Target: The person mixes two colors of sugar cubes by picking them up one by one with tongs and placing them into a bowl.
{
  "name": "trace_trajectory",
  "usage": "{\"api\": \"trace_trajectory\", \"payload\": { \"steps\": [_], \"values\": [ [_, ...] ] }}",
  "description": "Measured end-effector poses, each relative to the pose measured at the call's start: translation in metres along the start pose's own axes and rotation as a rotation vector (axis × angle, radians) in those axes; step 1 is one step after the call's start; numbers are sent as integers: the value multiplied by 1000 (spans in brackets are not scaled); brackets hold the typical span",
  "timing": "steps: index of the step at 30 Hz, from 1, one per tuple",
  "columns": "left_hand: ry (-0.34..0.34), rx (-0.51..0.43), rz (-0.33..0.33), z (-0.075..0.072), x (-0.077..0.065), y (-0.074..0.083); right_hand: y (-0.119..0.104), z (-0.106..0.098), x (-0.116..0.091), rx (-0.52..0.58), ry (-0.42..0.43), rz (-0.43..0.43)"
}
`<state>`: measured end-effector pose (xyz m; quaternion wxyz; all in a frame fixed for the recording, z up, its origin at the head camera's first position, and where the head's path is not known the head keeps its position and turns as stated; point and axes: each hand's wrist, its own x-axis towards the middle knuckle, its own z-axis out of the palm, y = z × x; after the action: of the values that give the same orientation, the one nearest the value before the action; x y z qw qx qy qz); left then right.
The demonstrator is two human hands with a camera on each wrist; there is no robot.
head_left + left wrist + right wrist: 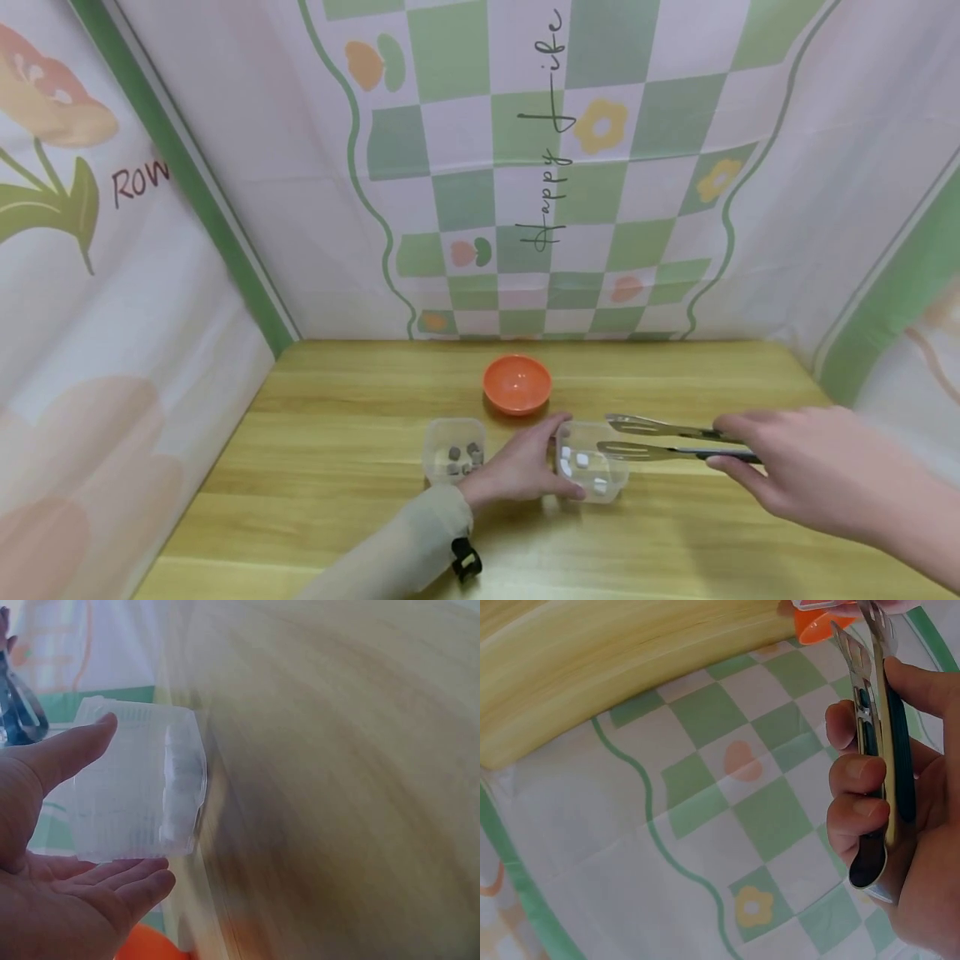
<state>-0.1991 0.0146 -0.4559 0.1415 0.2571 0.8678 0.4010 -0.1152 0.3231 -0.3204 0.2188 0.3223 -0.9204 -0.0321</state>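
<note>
My left hand (pixel 517 467) grips the left side of a clear plastic container (pixel 613 485) that holds several white cubes (pixel 582 460). The left wrist view has the thumb on one side of the container (pixel 124 787) and the fingers at the opposite side. Metal tongs (pixel 652 453) with dark handles are held in my right hand (pixel 802 458). Their slotted tips stand apart over the container's right part, with nothing between them. In the right wrist view, my fingers curl around the tongs (pixel 889 750).
Left of my left hand stands a second clear container (pixel 441 437) with several dark cubes, partly hidden by the hand. Behind both containers sits an orange bowl (pixel 517 387). The wooden table (pixel 337 500) ends at patterned curtains (pixel 457 200).
</note>
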Motion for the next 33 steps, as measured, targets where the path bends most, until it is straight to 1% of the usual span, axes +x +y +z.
{"api": "trace_trajectory", "payload": {
  "steps": [5,7,13,17,21,26,29,33],
  "values": [
    [-1,5,6,-1,1,-1,-3,3,14,-14,10,-68],
    [-1,6,9,-1,1,-1,-6,4,21,-22,-3,-82],
    [-3,27,25,-1,1,0,-15,8,34,-15,-111,-85],
    [-7,25,30,0,2,0,-19,14,40,-6,-158,-91],
    [-4,22,37,0,3,-1,-21,20,44,-9,-166,-109],
    [-3,29,47,1,5,-1,-22,28,47,-13,-153,-132],
    [-3,36,40,2,5,-1,-22,32,48,-16,-152,-145],
    [1,30,26,2,4,0,-22,37,52,-20,-176,-149]
  ]
}}
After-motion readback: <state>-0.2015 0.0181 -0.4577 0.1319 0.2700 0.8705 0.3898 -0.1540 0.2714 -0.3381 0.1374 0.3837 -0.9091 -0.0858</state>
